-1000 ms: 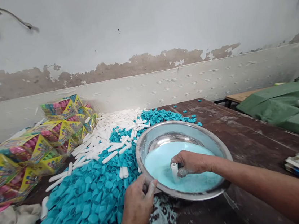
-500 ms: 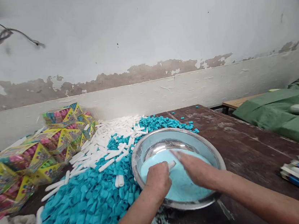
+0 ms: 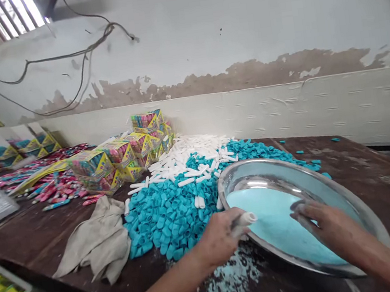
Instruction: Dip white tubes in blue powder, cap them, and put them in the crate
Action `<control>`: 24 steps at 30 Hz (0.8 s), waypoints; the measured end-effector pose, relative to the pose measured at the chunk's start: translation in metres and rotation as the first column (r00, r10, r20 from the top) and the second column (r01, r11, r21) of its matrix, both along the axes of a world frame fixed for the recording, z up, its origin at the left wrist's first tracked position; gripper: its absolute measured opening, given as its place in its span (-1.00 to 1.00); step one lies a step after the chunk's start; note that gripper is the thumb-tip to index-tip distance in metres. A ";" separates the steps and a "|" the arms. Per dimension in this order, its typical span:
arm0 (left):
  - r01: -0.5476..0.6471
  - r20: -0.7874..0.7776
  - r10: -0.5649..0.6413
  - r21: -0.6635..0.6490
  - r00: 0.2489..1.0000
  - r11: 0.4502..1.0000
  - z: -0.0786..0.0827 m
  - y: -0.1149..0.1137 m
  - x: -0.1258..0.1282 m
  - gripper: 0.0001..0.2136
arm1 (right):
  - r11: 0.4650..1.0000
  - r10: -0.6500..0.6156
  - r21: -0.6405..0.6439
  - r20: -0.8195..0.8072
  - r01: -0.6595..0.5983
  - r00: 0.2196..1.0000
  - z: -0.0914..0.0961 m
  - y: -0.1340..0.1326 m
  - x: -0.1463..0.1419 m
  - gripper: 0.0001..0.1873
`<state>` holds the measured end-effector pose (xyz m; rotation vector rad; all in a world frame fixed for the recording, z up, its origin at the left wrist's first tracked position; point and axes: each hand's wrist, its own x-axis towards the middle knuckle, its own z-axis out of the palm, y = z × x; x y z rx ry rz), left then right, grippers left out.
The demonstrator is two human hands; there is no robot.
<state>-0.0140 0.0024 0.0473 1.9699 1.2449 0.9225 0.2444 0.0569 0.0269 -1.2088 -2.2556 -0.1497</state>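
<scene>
My left hand (image 3: 223, 235) is closed around a white plastic tube (image 3: 246, 220), its open end pointing up and right, at the near left rim of a metal basin (image 3: 296, 162). Light blue powder (image 3: 271, 222) covers the basin's bottom. Over that powder, at the right, my right hand (image 3: 323, 222) has its fingers curled together. Its fingertips look grey and blurred, and what they pinch cannot be made out. Left of the basin lies a heap of teal caps (image 3: 174, 210), with a pile of white tubes (image 3: 195, 150) behind it.
A crumpled grey cloth (image 3: 98, 238) lies left of the caps. Wrapped display boxes (image 3: 121, 157) are stacked behind it, near many loose pink and blue pens (image 3: 56, 186). Spilled powder (image 3: 229, 279) marks the dark table (image 3: 31, 232). Cables (image 3: 80, 51) hang on the wall.
The view has swung left, bringing pens, boxes and a window into sight. My left hand has drawn back from over the powder to the basin's rim, holding the tube. My right fingers have curled in.
</scene>
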 end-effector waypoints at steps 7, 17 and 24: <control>-0.192 0.432 0.352 -0.371 0.831 0.909 -0.056 -0.064 -0.100 -0.82 | 0.938 0.297 -0.174 -0.036 -0.299 0.954 -0.009 -0.072 -0.095 -0.70; -0.191 0.456 0.362 -0.379 0.813 0.906 -0.088 -0.082 -0.111 -0.82 | 0.959 0.220 -0.208 0.129 -0.191 0.967 -0.081 -0.015 -0.189 -0.52; -0.166 0.483 0.360 -0.398 0.798 0.902 -0.104 -0.088 -0.109 -0.83 | 0.941 0.208 -0.266 -0.037 -0.211 0.977 -0.084 -0.006 -0.189 -0.73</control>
